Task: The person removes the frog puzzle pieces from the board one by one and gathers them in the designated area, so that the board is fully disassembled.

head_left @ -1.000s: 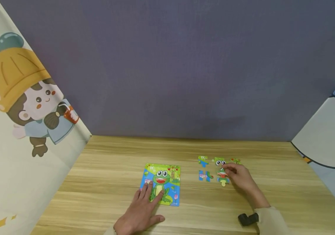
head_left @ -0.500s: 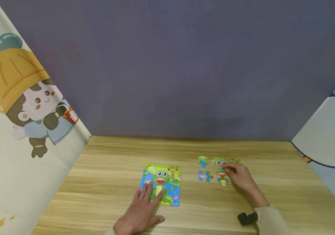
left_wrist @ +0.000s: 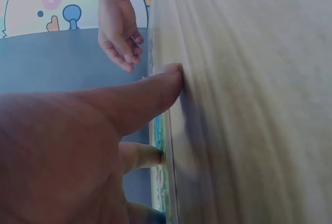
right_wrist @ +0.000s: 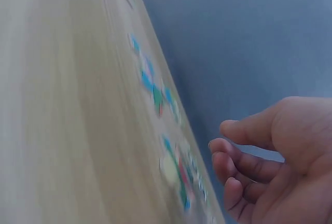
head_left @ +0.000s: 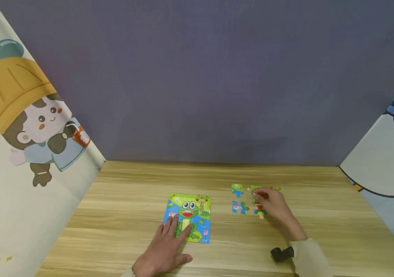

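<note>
My left hand (head_left: pixel 163 246) lies flat with spread fingers on a square picture board (head_left: pixel 198 215) showing a green frog. Its thumb (left_wrist: pixel 150 97) rests on the table in the left wrist view. My right hand (head_left: pixel 274 204) hovers over loose puzzle pieces to the right of the board. In the right wrist view the right hand (right_wrist: pixel 275 167) has loosely bent fingers, thumb apart, nothing visible between them. Below it are the frog's mouth and belly pieces (head_left: pixel 260 212); it partly covers the eyes piece. A corner piece (head_left: pixel 237 189) and joined pink-flower pieces (head_left: pixel 240 207) lie nearby.
The wood-grain table (head_left: pixel 131 192) ends at a dark blue-grey wall panel (head_left: pixel 197 84). Cartoon-printed panels stand at left (head_left: pixel 37 115) and right (head_left: pixel 390 154). A red-and-green piece (head_left: pixel 276 188) lies behind the right hand. A black strap device (head_left: pixel 281 254) sits at the right wrist.
My right hand has shifted left and slightly away from me, from beside the mouth piece to over the eyes piece, now partly hidden. My left hand stays on the board.
</note>
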The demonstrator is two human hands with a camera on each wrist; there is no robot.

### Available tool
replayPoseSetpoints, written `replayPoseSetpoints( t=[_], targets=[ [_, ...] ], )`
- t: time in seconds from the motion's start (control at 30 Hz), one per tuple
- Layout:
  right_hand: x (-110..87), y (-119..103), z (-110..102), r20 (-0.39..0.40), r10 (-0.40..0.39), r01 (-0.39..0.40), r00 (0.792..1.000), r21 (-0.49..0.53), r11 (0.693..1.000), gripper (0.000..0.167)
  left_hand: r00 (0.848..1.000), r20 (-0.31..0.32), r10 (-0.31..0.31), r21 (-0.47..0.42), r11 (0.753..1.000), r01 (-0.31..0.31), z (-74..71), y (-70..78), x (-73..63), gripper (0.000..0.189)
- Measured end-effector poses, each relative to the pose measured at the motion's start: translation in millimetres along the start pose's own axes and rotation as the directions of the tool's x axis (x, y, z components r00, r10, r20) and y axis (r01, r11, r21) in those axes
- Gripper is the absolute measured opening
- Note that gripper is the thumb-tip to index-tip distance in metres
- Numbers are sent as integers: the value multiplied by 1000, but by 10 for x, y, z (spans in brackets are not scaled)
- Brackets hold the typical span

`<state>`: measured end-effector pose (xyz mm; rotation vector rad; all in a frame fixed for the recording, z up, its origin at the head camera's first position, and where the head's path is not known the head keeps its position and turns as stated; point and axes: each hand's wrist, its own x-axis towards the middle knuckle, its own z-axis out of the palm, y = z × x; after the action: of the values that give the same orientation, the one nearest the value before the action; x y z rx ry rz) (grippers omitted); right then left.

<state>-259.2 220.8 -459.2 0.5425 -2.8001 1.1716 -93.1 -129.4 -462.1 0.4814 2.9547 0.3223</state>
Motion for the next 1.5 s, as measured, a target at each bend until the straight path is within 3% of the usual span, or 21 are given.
replayPoseSetpoints(
  t=[0.33, 0.57, 0.87, 1.5],
  targets=[
    [104, -426, 340, 52, -39, 35, 998, 75, 997, 20, 1000, -15, -4, -18, 1000, 4, -55, 45, 38, 82],
    [168, -723, 737, 109, -130, 124, 986, 63, 990, 17, 1000, 8, 4, -89, 996, -3, -45, 166, 93, 85],
    [141, -997, 1144, 217, -176, 169, 960, 48, 984, 16, 999, 35, -30, -7, 1000, 30, 95, 337, 149, 83],
    [32, -1109, 1188, 277, -208, 235, 938, -71, 969, 17, 997, 68, -47, 22, 999, 46, 90, 350, 146, 81]
  ],
)
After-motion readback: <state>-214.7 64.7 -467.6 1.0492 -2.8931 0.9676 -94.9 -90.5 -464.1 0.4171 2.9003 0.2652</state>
